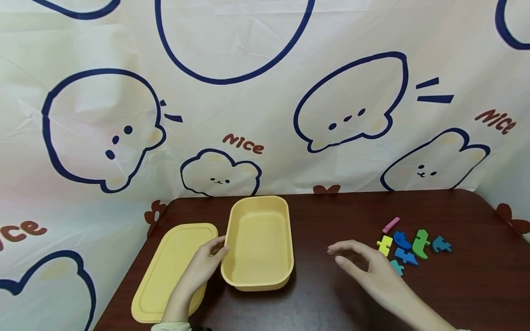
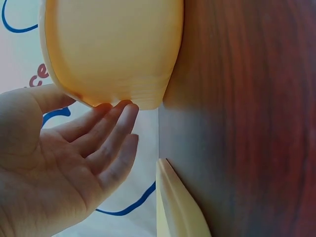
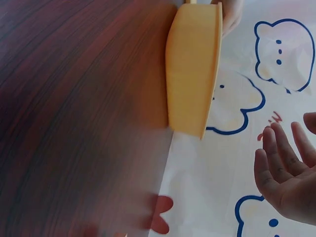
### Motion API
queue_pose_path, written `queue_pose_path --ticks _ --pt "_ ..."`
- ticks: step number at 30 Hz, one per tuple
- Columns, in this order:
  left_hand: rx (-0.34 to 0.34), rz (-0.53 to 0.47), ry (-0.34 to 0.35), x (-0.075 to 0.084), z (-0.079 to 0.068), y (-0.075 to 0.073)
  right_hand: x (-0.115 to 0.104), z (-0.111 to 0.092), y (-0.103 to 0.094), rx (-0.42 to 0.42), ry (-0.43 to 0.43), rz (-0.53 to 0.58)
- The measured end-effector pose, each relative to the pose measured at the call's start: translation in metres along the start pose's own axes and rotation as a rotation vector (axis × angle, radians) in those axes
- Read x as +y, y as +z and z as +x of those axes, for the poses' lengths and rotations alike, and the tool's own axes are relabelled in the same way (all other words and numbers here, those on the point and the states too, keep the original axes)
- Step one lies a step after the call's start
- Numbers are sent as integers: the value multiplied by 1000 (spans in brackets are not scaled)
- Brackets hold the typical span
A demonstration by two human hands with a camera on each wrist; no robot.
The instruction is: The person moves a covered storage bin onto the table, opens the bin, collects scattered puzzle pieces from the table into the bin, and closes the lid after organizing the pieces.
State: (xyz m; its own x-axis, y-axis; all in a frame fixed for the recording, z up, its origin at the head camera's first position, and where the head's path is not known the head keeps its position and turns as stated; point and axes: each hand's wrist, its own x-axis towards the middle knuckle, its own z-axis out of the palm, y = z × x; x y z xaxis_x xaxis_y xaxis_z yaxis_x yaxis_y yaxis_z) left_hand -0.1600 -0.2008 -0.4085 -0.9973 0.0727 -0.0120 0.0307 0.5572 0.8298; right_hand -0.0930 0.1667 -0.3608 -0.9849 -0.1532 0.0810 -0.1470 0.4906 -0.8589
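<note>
An uncovered yellow plastic box (image 1: 258, 243) stands on the table, nothing in it. My left hand (image 1: 204, 259) holds its left side; in the left wrist view the thumb of that hand (image 2: 74, 153) lies at the rim and the fingertips meet the outer wall. To the right of the box, my right hand (image 1: 374, 271) hovers above the table with loosely bent fingers, holding nothing. Several colourful puzzle pieces lie just beyond it, among them a yellow one (image 1: 384, 245), a green one (image 1: 420, 244) and a blue one (image 1: 406, 256).
A flat yellow lid (image 1: 171, 266) lies left of the box, partly under my left forearm. A small pink stick-shaped piece (image 1: 391, 225) is behind the puzzle pieces. The dark wooden table (image 1: 331, 216) ends at a printed cloth backdrop (image 1: 281, 138).
</note>
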Motion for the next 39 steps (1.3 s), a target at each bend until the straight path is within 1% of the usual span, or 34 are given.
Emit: queue_pose_path --ticks 5,12,16,21,25,32,39 --pt "-13 -8 -1 -1 1 -1 7 0 -9 9 -3 -59" --pt "-33 -33 9 -3 2 -2 19 -1 -18 23 -13 -114" --pt "-47 -55 17 -6 1 -3 26 -1 -23 23 5 -130" --pt "-69 -58 14 -6 0 -7 36 -3 -30 29 16 -165" --pt "-80 -61 15 -5 0 -8 44 -5 -36 31 -13 -201" --pt "-95 -80 30 -5 2 -8 57 -7 -45 36 -32 -253" --pt "-96 -74 33 -7 2 -9 70 -7 -51 41 -116 -256"
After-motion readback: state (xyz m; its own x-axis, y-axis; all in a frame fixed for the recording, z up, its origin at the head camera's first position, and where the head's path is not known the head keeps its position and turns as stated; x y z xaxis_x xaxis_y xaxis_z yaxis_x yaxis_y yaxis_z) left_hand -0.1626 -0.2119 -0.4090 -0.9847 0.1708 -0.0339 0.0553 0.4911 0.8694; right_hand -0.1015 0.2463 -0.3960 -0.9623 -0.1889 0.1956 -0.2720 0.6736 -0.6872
